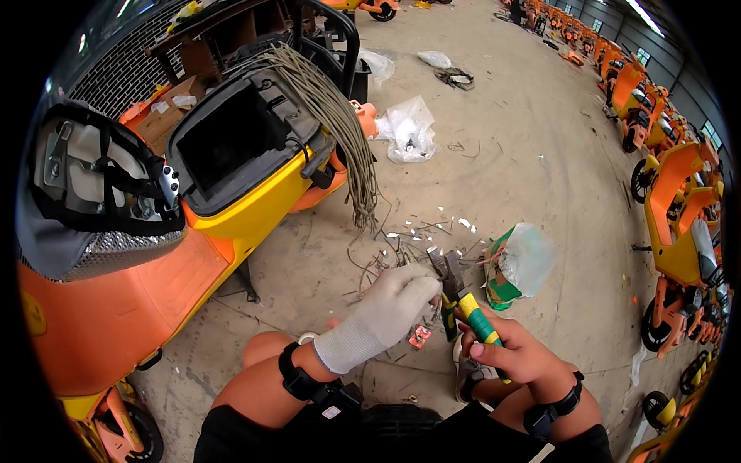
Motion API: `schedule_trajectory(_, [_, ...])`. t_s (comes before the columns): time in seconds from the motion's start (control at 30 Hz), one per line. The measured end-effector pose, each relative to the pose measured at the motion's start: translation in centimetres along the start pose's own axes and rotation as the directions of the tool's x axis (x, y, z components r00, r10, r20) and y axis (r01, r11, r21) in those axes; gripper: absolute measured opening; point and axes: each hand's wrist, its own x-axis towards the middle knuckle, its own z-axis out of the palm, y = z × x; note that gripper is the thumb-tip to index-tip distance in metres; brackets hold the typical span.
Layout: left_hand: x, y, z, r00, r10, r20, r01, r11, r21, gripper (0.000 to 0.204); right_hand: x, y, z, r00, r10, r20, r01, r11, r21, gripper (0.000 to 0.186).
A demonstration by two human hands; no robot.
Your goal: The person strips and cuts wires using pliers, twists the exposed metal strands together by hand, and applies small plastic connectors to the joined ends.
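My left hand [390,305] wears a white knit glove and pinches thin grey wires [386,258] right at the jaws of a pair of pliers [455,289]. My right hand [517,351] is bare and grips the pliers by their green and yellow handles. The jaws point up and left, toward the gloved fingers. Both hands meet above the concrete floor, just in front of my knees. A thick bundle of grey cables [340,131] hangs off an orange and yellow scooter [231,208] to the left.
Cut wire scraps [432,228] litter the floor. A green bag with clear plastic [513,266] lies to the right of the pliers. Clear plastic bags [409,127] lie farther off. Rows of orange scooters [679,201] line the right side. The scooter's seat [93,185] is open at left.
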Motion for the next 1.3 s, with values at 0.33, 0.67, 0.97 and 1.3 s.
schedule_trajectory(0.33, [-0.2, 0.3, -0.3, 0.959, 0.280, 0.049, -0.284, 0.936, 0.209, 0.023, 0.1, 0.6, 0.0, 0.996, -0.088, 0.031, 0.090, 0.994, -0.061, 0.013])
schedule_trajectory(0.67, [-0.6, 1.5, 0.0, 0.998, -0.046, 0.048, 0.043, 0.996, 0.075, 0.021, 0.5, 0.9, -0.2, 0.982, -0.186, 0.045, 0.190, 0.923, -0.334, 0.019])
schedule_trajectory(0.97, [-0.7, 0.1, 0.3, 0.999, 0.035, 0.020, -0.036, 0.998, 0.043, 0.024, 0.5, 0.5, 0.0, 0.987, -0.162, 0.019, 0.160, 0.933, -0.322, 0.019])
schedule_trajectory(1.3, [-0.6, -0.5, -0.8, 0.938, 0.318, 0.139, -0.347, 0.870, 0.351, 0.011, 0.7, 1.0, 0.2, 0.986, -0.166, -0.023, 0.155, 0.953, -0.260, 0.014])
